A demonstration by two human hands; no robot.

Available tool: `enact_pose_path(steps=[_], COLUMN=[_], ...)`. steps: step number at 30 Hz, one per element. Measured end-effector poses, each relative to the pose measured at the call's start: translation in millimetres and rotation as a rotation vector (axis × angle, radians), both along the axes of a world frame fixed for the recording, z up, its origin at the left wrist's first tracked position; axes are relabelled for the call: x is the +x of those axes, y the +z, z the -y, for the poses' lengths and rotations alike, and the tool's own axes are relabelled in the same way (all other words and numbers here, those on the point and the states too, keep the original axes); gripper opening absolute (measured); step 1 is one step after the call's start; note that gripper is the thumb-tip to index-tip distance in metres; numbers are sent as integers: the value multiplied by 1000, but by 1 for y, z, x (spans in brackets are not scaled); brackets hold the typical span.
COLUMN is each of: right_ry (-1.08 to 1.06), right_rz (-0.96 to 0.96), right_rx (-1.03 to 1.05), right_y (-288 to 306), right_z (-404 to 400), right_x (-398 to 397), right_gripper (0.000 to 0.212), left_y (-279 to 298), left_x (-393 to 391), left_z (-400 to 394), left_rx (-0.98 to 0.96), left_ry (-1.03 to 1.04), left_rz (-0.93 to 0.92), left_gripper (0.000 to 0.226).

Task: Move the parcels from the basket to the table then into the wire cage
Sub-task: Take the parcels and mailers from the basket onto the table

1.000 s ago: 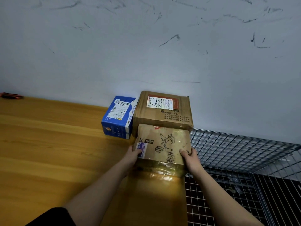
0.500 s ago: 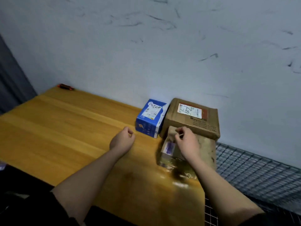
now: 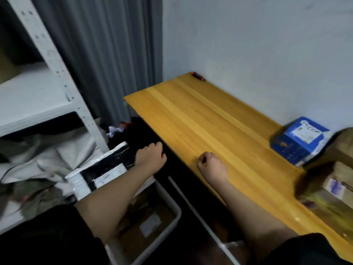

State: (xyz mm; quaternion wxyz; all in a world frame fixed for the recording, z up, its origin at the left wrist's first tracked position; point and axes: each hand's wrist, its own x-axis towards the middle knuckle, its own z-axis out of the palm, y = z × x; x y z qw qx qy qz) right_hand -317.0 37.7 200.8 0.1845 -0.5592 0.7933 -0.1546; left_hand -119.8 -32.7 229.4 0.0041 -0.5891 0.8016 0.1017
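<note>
Whole frame motion-blurred. Brown parcels (image 3: 338,169) at right: cut by frame edge, labels unreadable. Blue box (image 3: 299,142) label smeared, text illegible. Basket (image 3: 174,217) contents partly hidden behind left forearm; label there unreadable. Left hand (image 3: 150,156) fingertips hidden past knuckles. Small red-black item (image 3: 198,76) at counter (image 3: 200,121) far corner: too small to identify.

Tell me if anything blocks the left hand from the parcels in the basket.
Nothing visible does. The left hand hangs empty over the black-and-white parcel, with the basket open below; the forearm hides part of it.
</note>
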Motion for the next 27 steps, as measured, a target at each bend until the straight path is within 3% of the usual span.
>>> enact_pose_path(steps=[7,13,16,18,21,24,27], right_ry=[252,379,366,342,346,339,252], right_rz=[-8,5,59,78,90,138,282], right_rx=[268,577,671,727,755,761,689], right_y=[-70,-148,-195,-224,-275,-317,-360], right_z=[11,17,18,19,25,29,34], right_x=[110,143,147,147,146,145,151], right_gripper=[30,41,49,57,52,37,40], left_y=[-83,-171,-222,-253,-299,-347,-385], left_x=[122,159,165,164,164,161,159], left_z=[-13,-41,-60,-72,-86,-97,-98], left_rx=[282,668,788,838,881,840,740], left_ry=[220,505,639,709,832,880,1075], left_rz=[-127,-303,-435,-520,-616,-669,-792], left_gripper=[23,49,44,44,25,41,43])
